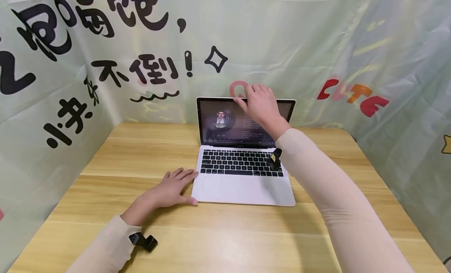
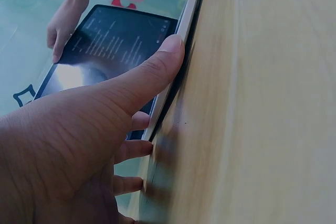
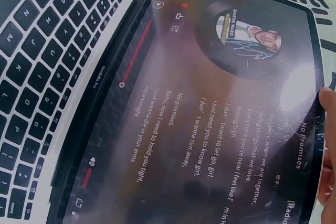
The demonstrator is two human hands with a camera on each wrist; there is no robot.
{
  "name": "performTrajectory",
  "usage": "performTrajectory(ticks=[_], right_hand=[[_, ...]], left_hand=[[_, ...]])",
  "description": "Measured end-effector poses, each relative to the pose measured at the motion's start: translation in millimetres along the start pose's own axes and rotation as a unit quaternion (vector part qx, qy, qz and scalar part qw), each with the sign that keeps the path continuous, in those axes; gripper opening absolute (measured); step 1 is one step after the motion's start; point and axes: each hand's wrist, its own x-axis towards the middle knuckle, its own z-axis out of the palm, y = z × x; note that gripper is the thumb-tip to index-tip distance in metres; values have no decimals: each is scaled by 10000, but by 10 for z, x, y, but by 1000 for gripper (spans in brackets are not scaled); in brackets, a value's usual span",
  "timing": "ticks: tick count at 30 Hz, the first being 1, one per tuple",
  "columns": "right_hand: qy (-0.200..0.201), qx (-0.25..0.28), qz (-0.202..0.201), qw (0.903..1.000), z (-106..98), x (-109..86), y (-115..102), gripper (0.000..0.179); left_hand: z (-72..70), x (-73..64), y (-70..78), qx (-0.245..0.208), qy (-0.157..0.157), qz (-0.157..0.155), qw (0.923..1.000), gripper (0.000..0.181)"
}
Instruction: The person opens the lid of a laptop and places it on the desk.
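Note:
A silver laptop (image 1: 243,192) stands with its lid raised on the wooden table. My right hand (image 1: 264,106) holds the top edge of the lid, thumb on the screen side and fingers over the back. In the right wrist view, the screen (image 3: 157,145) displays a music player with song lyrics; only part of that hand shows at the lid's edge. My left hand (image 1: 169,192) rests at the left side of the base, fingers spread and fairly straight. Its thumb (image 2: 170,45) touches the front left corner in the left wrist view.
Bare wood of the table (image 1: 141,155) surrounds the laptop. A pale fabric backdrop (image 1: 282,42) with printed lettering hangs close behind the table and along both sides. Small black wrist cameras sit on both sleeves, the right one over the keyboard (image 1: 232,161) in the head view.

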Motion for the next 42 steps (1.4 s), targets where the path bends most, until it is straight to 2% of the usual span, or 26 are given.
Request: performTrajectory(ticks=[4,11,21,33,42], right_hand=[[-64,-16,77,9999,11,72,-3,52],[-424,-21,270,9987,82,204,52,56],[-11,4,617,9981,250,265,81,54],[258,74,940,9952,390,334,93,54],[148,-59,799,9967,276,349,78,53]], left_hand=[[-18,-10,-4,29,-4,-19,10000,102],[-34,-19,0,13,-49,3,10000,101],[-1,1,-9,19,-64,27,10000,101],[20,16,24,117,77,-3,9999,101],[41,31,20,254,177,-69,9995,102]])
